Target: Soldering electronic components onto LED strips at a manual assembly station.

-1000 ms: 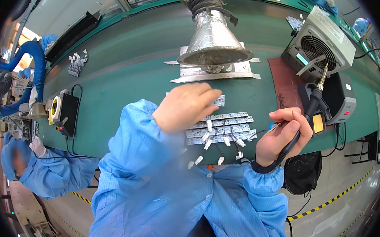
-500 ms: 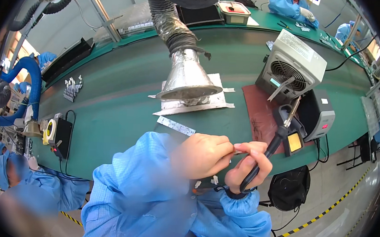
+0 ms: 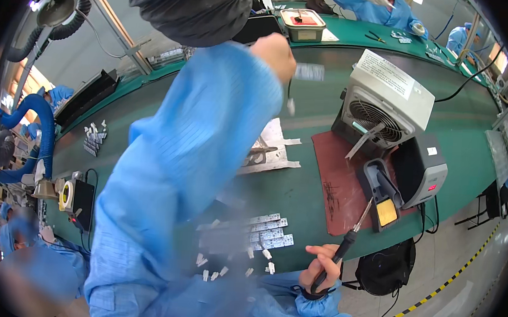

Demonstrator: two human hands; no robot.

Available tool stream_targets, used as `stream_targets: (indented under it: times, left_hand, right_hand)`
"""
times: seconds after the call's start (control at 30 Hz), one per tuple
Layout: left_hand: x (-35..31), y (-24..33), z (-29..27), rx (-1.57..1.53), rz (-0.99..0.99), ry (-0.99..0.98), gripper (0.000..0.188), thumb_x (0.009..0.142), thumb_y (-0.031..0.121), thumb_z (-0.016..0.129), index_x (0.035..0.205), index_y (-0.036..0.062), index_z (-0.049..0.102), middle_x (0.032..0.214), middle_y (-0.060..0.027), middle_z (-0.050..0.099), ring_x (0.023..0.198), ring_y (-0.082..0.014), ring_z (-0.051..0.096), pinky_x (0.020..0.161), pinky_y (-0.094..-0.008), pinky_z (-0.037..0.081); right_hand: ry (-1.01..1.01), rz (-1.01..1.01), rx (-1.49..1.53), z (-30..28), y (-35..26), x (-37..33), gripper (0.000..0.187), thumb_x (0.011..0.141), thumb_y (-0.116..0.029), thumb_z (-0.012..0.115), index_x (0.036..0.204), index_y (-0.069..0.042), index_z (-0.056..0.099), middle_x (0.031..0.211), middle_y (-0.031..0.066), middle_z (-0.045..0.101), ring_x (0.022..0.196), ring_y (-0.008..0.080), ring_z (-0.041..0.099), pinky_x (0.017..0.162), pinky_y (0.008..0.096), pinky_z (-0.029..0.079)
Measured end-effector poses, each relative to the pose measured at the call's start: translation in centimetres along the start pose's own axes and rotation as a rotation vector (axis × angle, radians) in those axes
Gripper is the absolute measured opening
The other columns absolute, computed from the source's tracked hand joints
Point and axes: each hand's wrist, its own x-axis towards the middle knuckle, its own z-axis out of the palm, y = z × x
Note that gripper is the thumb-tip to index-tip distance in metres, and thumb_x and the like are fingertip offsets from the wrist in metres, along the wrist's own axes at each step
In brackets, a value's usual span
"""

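Reaching far over the bench, my left hand (image 3: 276, 55) is closed, its fingertips partly hidden. At its edge is a blurred narrow white circuit board strip (image 3: 309, 72), with a thin lead and a small white connector (image 3: 291, 106) hanging below. My right hand (image 3: 324, 268) is closed around the black handle of a soldering iron (image 3: 345, 245), tip pointing up and away, near the front edge. Between my arms lie several circuit board strips (image 3: 272, 236) side by side, with small white connectors (image 3: 267, 253) around them. My left sleeve hides part of these.
At right stand a grey fan unit (image 3: 387, 103) and a soldering station (image 3: 421, 170) with a yellow sponge (image 3: 387, 212), beside a reddish mat (image 3: 328, 187). A taped white sheet (image 3: 278, 154) lies mid-bench. A dark duct (image 3: 188, 6) hangs overhead. Co-workers (image 3: 376, 5) sit beyond.
My left hand has left my right hand and swung far forward with a board strip at its edge. My right hand has drawn back nearer, still holding the soldering iron. More strips now show.
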Motion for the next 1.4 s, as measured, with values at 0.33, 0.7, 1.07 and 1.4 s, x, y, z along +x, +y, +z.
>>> stream_targets:
  times: [0.33,0.7,1.07,1.4]
  left_hand:
    - [-5.3,-3.6,0.0,0.019,0.33,0.015,0.032,0.089,0.02,0.061,0.116,0.0027,0.064,0.114,-0.0169,0.065,0.109,-0.0329,0.062,0.094,-0.0397,0.049]
    - [-26.5,-13.4,-2.9,-0.368,0.232,0.158,0.019,0.085,-0.007,0.061,0.101,-0.0005,0.068,0.103,-0.0146,0.065,0.088,-0.0288,0.065,0.075,-0.034,0.053]
    - [-27.2,-19.1,5.6,-0.114,0.408,-0.05,0.037,0.081,0.008,0.069,0.118,0.0077,0.062,0.121,-0.0106,0.059,0.114,-0.0306,0.054,0.099,-0.041,0.042]
    - [-27.7,-20.9,3.8,-0.17,0.314,-0.148,0.027,0.082,0.017,0.072,0.106,0.0053,0.068,0.096,-0.0094,0.061,0.091,-0.0289,0.058,0.081,-0.0388,0.047]
  right_hand:
    - [-0.005,0.047,-0.023,0.3,0.4,-0.3,0.019,0.098,-0.008,0.045,0.117,-0.007,0.046,0.087,0.0153,0.068,0.076,0.0251,0.056,0.074,0.0409,0.046]
    - [0.126,0.195,-0.008,1.4,-0.1,-0.6,0.044,0.106,-0.044,0.036,0.117,-0.002,0.043,0.085,0.0116,0.067,0.077,0.0216,0.058,0.076,0.036,0.048]
    - [0.284,0.502,-0.294,-5.0,0.3,3.6,0.077,0.102,-0.063,0.02,0.109,-0.002,0.067,0.078,0.0025,0.061,0.069,0.0095,0.053,0.062,0.0213,0.037]
    - [0.66,0.368,0.195,-1.2,0.8,10.3,0.047,0.104,-0.032,0.043,0.064,-0.007,0.042,0.066,0.002,0.038,0.064,0.0142,0.036,0.067,0.0286,0.033]
